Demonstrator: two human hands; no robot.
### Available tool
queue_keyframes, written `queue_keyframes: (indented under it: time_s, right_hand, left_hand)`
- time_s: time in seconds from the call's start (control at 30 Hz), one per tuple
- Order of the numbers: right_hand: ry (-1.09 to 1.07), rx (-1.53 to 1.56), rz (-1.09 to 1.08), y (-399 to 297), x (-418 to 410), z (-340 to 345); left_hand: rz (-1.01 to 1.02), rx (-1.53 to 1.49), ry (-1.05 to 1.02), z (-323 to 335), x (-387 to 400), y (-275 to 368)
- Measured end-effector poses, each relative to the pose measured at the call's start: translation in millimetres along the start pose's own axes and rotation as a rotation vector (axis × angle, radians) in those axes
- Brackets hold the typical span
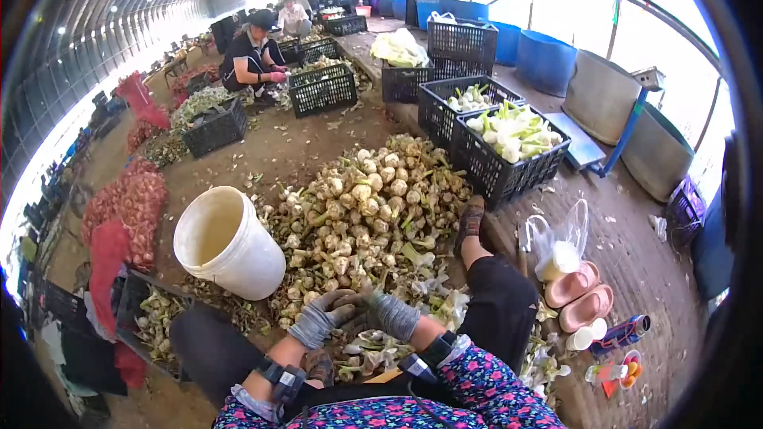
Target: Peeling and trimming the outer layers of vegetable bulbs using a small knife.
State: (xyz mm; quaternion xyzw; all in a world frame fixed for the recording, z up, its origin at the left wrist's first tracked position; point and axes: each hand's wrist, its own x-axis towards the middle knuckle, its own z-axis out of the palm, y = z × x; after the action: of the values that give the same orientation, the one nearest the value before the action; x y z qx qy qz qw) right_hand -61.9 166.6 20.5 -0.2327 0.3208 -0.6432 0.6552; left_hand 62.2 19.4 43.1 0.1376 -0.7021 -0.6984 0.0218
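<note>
Gloved in grey, my left hand and my right hand meet at the near edge of a large heap of garlic bulbs. Their fingers come together, and whatever may be between them is hidden. Cut stalks and peeled husks lie just below the hands, between my legs. To the left of the heap a white plastic bucket stands tilted. Beyond the heap at the right, a black plastic crate holds trimmed garlic with pale green stems.
Red mesh sacks and a black crate of garlic are at the left. Pink clogs, a bottle and cups lie at the right. A co-worker squats farther off by black crates. Blue tubs line the right wall.
</note>
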Motion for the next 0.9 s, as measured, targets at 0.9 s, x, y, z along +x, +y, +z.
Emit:
queue_keyframes:
  time_s: [0.9]
  right_hand:
    - [0.473, -0.869, -0.118, 1, -17, -24]
  left_hand:
    - [-0.714, -0.455, 0.207, 24, 69, -39]
